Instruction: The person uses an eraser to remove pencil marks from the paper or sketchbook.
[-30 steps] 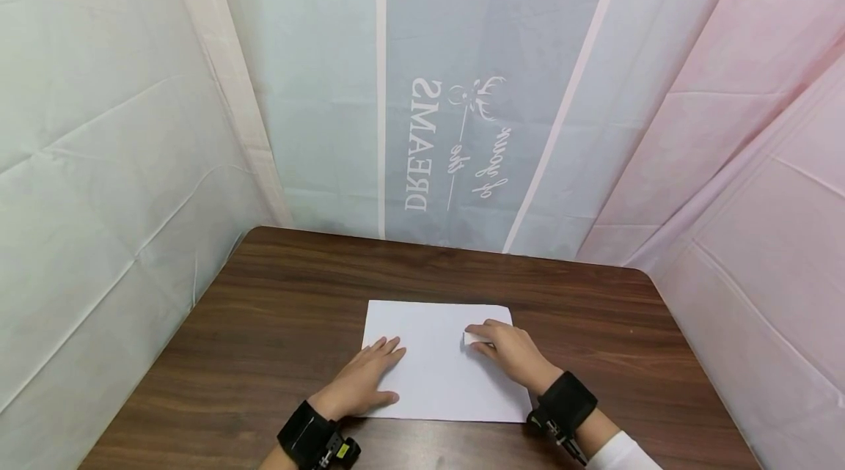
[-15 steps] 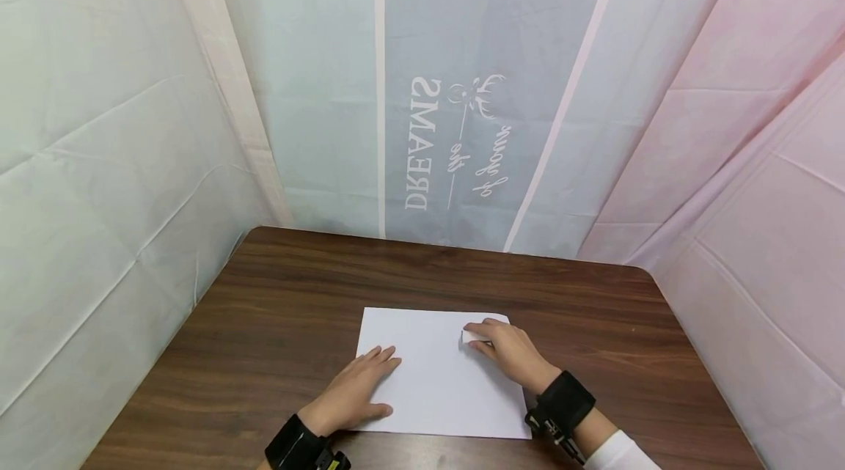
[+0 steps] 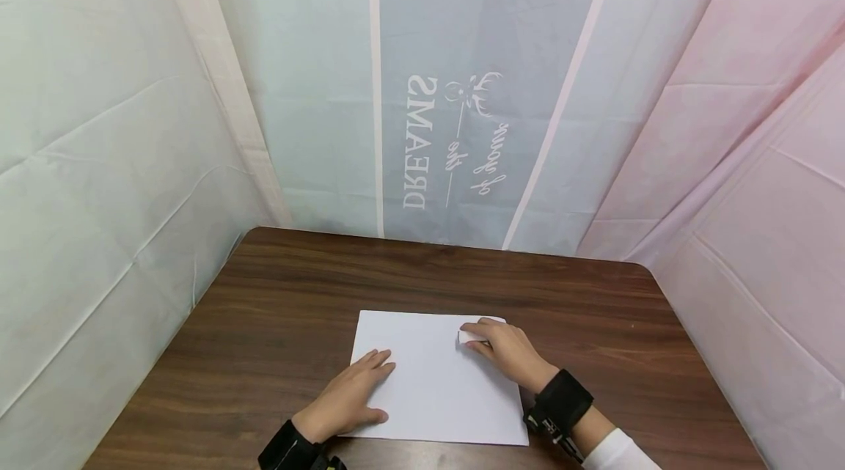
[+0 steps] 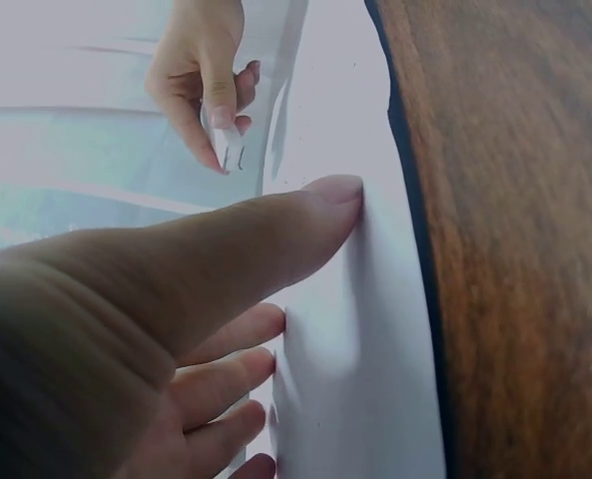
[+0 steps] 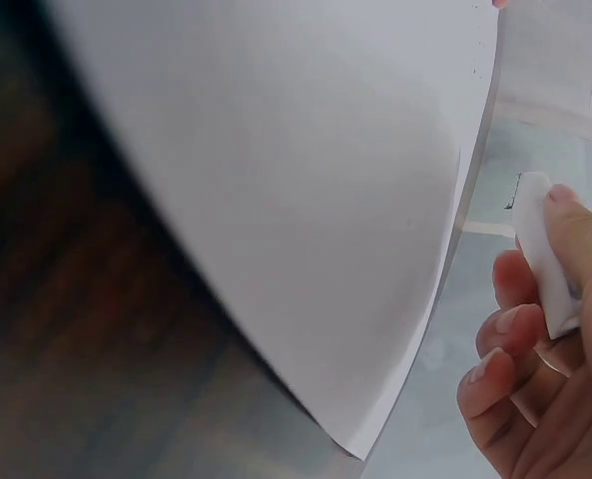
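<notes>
A sheet of white paper (image 3: 439,389) lies on the dark wooden table. Spread fingers of my left hand (image 3: 346,400) rest on its left side, with the thumb near the front edge; the left wrist view shows that thumb pressing on the paper. Over the far right part of the sheet, my right hand (image 3: 511,353) pinches a small white eraser (image 3: 470,336) between thumb and fingers. In the right wrist view the eraser (image 5: 540,235) stands above the sheet, its tip dark with smudges. The right hand covers most of the eraser in the head view.
Brown table (image 3: 304,294) surrounds the paper on all sides. A pale cloth backdrop (image 3: 449,30) with mirrored lettering rises behind the table's far edge, and further cloth hangs at both sides. Tiny dark specks (image 5: 477,70) dot the paper in the right wrist view.
The paper has slid toward the person and slightly left, the left hand moving with it. The right hand with the eraser stays almost in place.
</notes>
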`<state>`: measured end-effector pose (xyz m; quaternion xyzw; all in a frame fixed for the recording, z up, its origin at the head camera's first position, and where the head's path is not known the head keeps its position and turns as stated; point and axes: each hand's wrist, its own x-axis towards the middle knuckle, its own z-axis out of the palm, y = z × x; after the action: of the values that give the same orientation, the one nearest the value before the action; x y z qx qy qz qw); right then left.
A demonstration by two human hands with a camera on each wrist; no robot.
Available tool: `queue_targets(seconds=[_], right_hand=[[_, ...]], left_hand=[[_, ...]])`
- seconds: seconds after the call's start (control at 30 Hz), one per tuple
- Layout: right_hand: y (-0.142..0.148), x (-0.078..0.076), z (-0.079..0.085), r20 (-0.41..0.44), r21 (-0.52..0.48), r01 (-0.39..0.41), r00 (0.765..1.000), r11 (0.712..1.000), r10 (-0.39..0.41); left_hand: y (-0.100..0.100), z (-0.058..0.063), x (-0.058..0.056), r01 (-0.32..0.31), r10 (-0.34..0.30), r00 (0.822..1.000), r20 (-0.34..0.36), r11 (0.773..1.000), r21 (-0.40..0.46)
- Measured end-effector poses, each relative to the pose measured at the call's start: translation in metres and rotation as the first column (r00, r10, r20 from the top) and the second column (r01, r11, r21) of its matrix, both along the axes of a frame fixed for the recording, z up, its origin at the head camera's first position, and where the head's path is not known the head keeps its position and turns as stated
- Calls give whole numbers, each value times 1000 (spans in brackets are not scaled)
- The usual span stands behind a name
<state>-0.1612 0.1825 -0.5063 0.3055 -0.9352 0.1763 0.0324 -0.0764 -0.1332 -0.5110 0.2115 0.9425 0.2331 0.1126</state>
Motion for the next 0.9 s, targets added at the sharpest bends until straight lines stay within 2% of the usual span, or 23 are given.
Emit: queue_targets(seconds=[0.2, 0.4, 0.53, 0.67, 0.9], right_hand=[[-4, -1, 2, 27, -15, 9, 1000, 1000, -8], [-14, 3, 9, 106, -73, 16, 994, 997, -8], [-23, 7, 16, 123, -108, 9, 992, 994, 4], [-33, 13, 26, 117, -139, -11, 993, 990, 28], [-45, 24, 40, 117, -191, -82, 987, 978, 106]], left_hand=[[-1, 2, -3, 17, -14, 996, -88, 999, 33], [5, 9, -13, -14, 33, 981, -193, 995, 99], [14, 18, -19, -12, 51, 969, -240, 987, 162], [22, 27, -22, 19, 28, 968, -250, 983, 182], [30, 38, -18, 75, -29, 973, -228, 977, 197]])
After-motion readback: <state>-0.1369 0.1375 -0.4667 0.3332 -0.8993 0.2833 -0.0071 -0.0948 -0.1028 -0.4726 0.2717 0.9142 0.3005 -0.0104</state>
